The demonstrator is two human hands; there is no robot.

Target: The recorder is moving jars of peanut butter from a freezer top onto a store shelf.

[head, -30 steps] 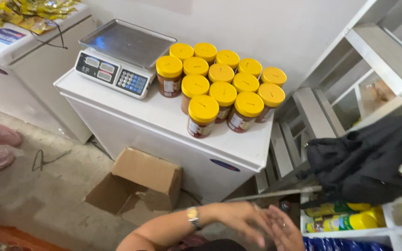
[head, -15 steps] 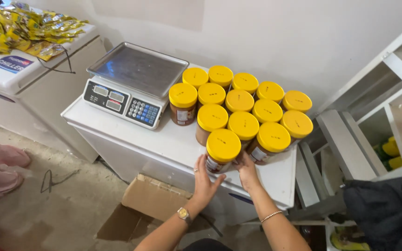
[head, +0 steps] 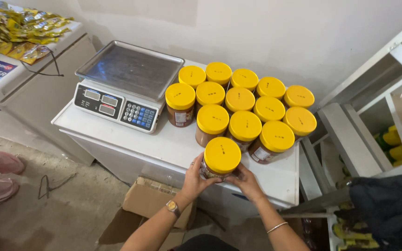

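A: Right, where are both hands at this moment?

B: Left hand (head: 195, 180) and right hand (head: 246, 180) cup the same yellow-lidded jar (head: 220, 159) from opposite sides. Fingers wrap its brown body below the lid; both grips are closed on it, not loose.

A: Where does that jar sit?

B: At the front edge of the white chest freezer (head: 164, 144), nearest the person. Whether its base rests on the lid or is lifted clear, cannot tell.

A: What lies beyond the grip?

B: Just past the held jar, a tight cluster of matching jars (head: 244, 106), 12 by count of yellow lids, standing upright and touching one another.

A: To the left-hand side of the grip?

B: A digital weighing scale (head: 125, 88) with a steel pan and keypad, on the same freezer top, close beside the cluster.

A: Below the wrists?

B: A wristwatch (head: 173, 207) on the left wrist, a thin bracelet (head: 276, 227) on the right. Under them, an open cardboard box (head: 150, 201) on the floor.

A: Right-hand side?

B: White shelving (head: 350, 139), with dark cloth (head: 387, 204) draped over it.
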